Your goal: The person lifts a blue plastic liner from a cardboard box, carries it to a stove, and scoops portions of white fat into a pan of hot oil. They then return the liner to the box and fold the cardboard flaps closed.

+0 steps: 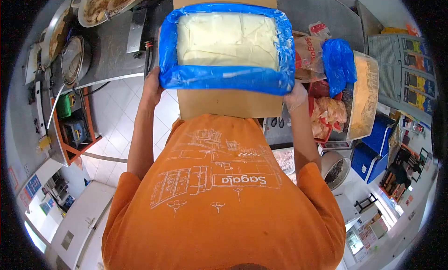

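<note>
A pale, butter-like block [227, 41] lies in a blue plastic liner [224, 78], its top exposed and creased. My left hand [153, 87] grips the liner's near left corner, its fingers partly hidden by the plastic. At the near right corner, my right hand [297, 97] holds the other end and seems to be in a thin clear glove. Brown cardboard [205, 104] shows beneath the block, reaching toward my orange shirt.
Right of the block are a printed paper bag [308, 57], crumpled blue plastic [338, 64], raw meat [329, 113] in a red tray and a tray of orange-brown crumbs [364, 95]. Pans [107, 8] and a sieve [73, 60] stand left. Scissor handles [277, 122] lie near my right forearm.
</note>
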The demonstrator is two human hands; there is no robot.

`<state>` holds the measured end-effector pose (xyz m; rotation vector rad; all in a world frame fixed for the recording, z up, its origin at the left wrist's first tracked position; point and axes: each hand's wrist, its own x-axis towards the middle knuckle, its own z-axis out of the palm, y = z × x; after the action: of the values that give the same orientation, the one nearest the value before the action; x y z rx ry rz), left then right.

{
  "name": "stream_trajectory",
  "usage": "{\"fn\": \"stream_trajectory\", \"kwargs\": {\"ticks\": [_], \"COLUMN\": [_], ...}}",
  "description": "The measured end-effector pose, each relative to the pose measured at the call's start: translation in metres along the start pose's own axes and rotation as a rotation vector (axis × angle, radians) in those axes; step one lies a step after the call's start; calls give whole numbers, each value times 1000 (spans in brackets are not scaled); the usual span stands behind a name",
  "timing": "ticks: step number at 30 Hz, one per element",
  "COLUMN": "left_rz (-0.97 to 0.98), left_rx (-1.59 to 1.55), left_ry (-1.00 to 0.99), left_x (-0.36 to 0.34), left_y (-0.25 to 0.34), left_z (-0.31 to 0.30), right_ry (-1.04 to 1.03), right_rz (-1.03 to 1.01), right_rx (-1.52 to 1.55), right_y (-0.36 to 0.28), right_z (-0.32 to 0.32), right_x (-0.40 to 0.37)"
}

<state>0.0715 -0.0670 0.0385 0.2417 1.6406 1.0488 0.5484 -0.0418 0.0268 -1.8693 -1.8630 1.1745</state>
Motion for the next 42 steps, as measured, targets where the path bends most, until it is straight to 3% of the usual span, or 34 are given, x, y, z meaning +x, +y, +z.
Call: {"fn": "stream_trajectory", "kwargs": {"ticks": [1, 4, 6, 9, 11, 13, 15, 19, 23, 26, 29, 32, 36, 39, 42], "left_rz": [41, 98, 69, 344, 392, 533, 628, 515, 477, 452, 449, 389, 404, 403, 407], "left_rx": [16, 42, 30, 301, 461, 405, 294, 72, 18, -37, 22, 1, -41, -9, -15], "left_ry": [9, 70, 138, 186, 249, 281, 284, 205, 158, 132, 127, 145, 135, 130, 136], "left_x": [12, 35, 20, 53, 57, 48, 59, 65, 67, 59, 64, 72, 77, 72, 71], "left_y": [-12, -50, -39, -40, -32, -37, -48, -55, -56, -50, -50, -56, -57, -60, -59], "left_z": [-6, -17, 4, -6, -1, 14, 19, 26, 29, 40, 31, 26, 27, 22, 23], "right_ry": [93, 294, 437, 454, 461, 529, 644, 690, 538, 506, 653, 603, 682, 711, 595], "right_rz": [-63, -53, -39, 167, 282, 305, 103, -25, 80, -11, -52, 113, 81, 112, 89], "right_rx": [-161, 168, 390, 542, 551, 540, 241, 386, 419, 1108, -66, 320, 713, 830, 820], "right_y": [-21, 2, 16, 11, 25, 76, 73, 60, 104, 99, 69, 80, 67, 63, 70], "right_z": [-3, 15, 30, 27, 30, 52, 62, 78, 86, 91, 76, 81, 89, 91, 87], "right_x": [-11, 3, 16, 28, 38, 56, 58, 55, 71, 63, 46, 51, 55, 50, 50]}}
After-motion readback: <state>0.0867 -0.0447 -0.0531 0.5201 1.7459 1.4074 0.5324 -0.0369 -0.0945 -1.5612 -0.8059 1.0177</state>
